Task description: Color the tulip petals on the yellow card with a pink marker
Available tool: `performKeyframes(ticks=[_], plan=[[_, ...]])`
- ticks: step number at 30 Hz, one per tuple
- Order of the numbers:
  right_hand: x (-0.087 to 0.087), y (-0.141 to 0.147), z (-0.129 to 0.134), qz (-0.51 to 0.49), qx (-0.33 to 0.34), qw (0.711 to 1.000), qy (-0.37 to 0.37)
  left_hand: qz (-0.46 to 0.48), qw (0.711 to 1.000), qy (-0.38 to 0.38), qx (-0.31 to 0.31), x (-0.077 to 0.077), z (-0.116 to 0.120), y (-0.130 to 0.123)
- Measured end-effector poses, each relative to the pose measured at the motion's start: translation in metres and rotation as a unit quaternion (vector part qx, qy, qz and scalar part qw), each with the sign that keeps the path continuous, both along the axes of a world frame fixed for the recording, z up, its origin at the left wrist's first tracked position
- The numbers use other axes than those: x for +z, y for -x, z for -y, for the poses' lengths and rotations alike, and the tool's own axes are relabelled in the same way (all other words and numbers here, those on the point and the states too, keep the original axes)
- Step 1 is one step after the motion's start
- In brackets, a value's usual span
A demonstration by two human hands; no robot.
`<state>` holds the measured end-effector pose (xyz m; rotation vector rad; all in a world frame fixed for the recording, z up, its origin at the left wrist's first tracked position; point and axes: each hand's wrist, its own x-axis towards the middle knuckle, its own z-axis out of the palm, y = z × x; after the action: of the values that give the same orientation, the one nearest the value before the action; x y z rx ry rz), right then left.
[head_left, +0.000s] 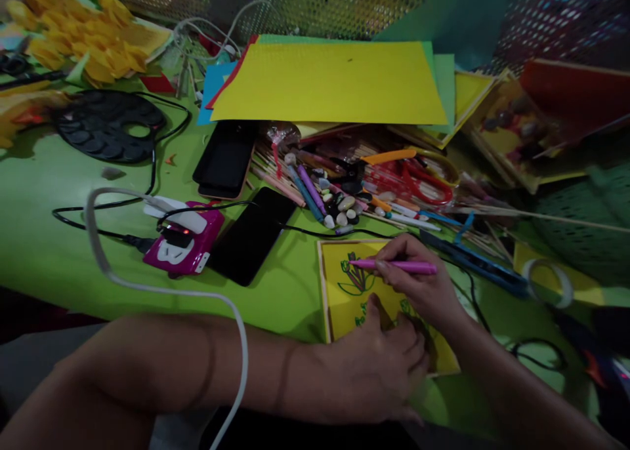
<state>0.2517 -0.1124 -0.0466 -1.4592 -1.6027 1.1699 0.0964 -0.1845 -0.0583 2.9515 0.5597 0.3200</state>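
Head view: hands (pixel 377 368) at cluttered green table (pixel 290 292), perforated panel (pixel 325 7) behind.

Green tabletop (pixel 290 286): black palette (pixel 105 125), dark phones (pixel 249 243), magenta socket block (pixel 189 258), pebbles (pixel 346 204), wood-edged yellow panel (pixel 339 319).

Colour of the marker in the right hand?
Pinkish purple; the marker shows in the head view, the only one.
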Motion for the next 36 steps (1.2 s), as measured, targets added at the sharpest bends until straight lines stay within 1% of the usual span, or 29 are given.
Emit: performKeyframes(ticks=[4,8,13,17,20,29,32,36], plan=[[-0.001,0.000,0.000,-0.004,0.005,1.000,0.000,0.014,1.000,-0.021,0.005,-0.001,0.001,0.001],[-0.001,0.000,0.001,-0.019,0.011,1.000,0.007,0.011,1.000,-0.018,0.007,-0.001,0.002,0.001],[0.000,0.001,0.001,-0.004,0.001,1.000,0.000,0.015,1.000,-0.018,0.007,-0.002,0.002,0.002],[-0.002,0.000,0.001,-0.018,0.011,1.000,0.007,0.011,1.000,-0.010,0.004,0.000,0.001,0.002],[-0.003,-0.001,0.000,-0.010,0.012,1.000,-0.001,0.010,1.000,-0.016,0.000,0.001,0.000,0.002],[-0.002,-0.001,0.001,-0.018,0.010,1.000,-0.006,0.035,0.999,-0.027,0.007,-0.009,0.005,0.000],[-0.002,0.000,0.001,-0.016,0.006,1.000,-0.004,0.038,0.999,-0.022,0.010,-0.008,0.004,0.001],[-0.001,0.002,0.000,-0.024,0.012,1.000,-0.008,0.015,1.000,-0.011,0.010,-0.003,0.003,0.003]])
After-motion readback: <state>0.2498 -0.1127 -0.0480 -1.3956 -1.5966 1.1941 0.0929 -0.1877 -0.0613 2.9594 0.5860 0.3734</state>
